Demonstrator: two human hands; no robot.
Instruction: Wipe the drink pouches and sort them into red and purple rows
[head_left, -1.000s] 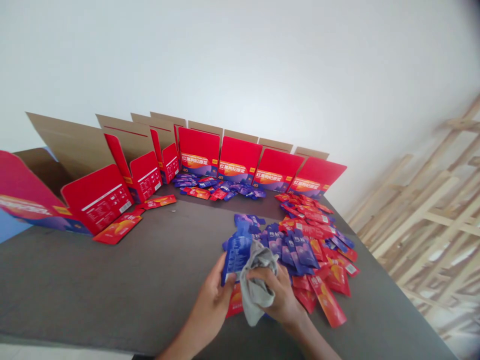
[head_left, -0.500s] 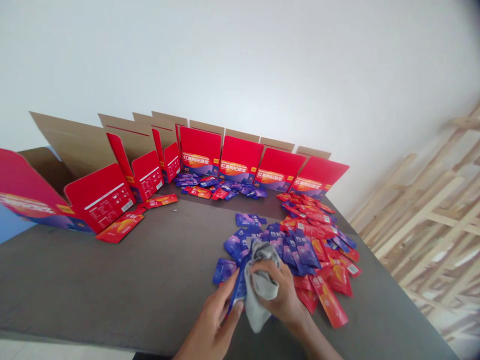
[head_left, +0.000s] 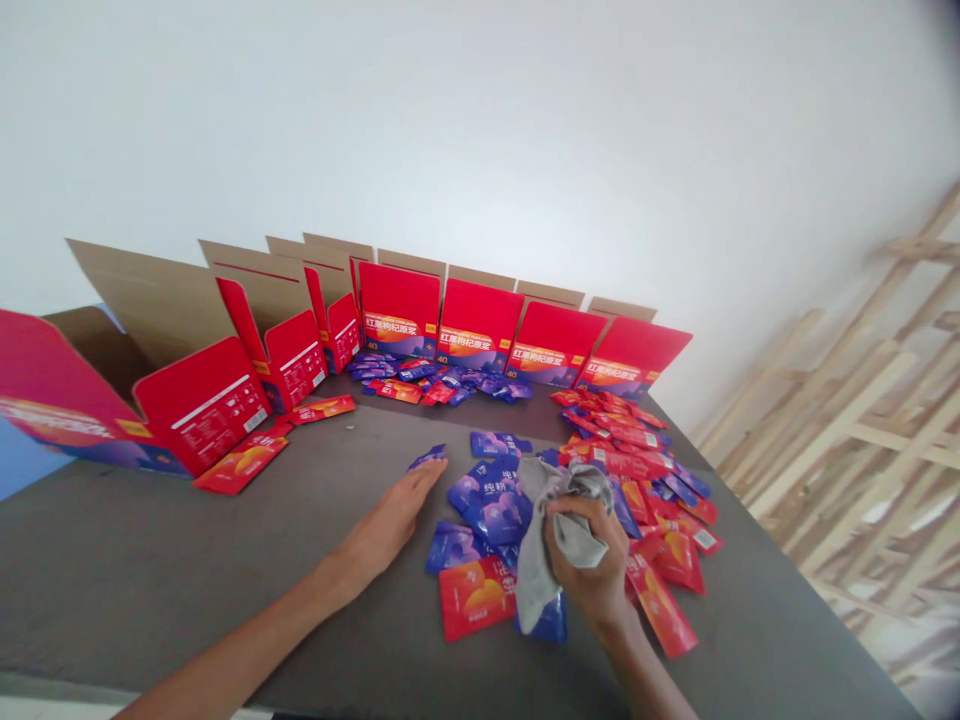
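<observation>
The person's left hand [head_left: 394, 515] lies flat and low over the dark grey desk [head_left: 150, 570], its fingers [head_left: 431, 470] stretched out close together and pointing far and to the right. Their tips reach a small purple sachet [head_left: 427, 457], though it is hard to tell whether they touch it. The right hand [head_left: 589, 555] is closed round a crumpled grey cloth [head_left: 559, 530], fingers curled tightly into it, and the cloth hangs toward the near side, just beside a loose heap of blue-purple sachets [head_left: 487, 500]. A large red sachet [head_left: 474, 597] lies flat at the near end of that heap, and a spread of red-orange sachets [head_left: 660, 560] runs along its right side toward the far end of the desk. Along the far edge, flattened red carton blanks [head_left: 401, 310] with plain cardboard flaps stand in a row before a white wall [head_left: 480, 120], a smaller scatter of sachets [head_left: 442, 382] at their foot. A frame of pale wooden slats [head_left: 847, 420] stands off to the right
</observation>
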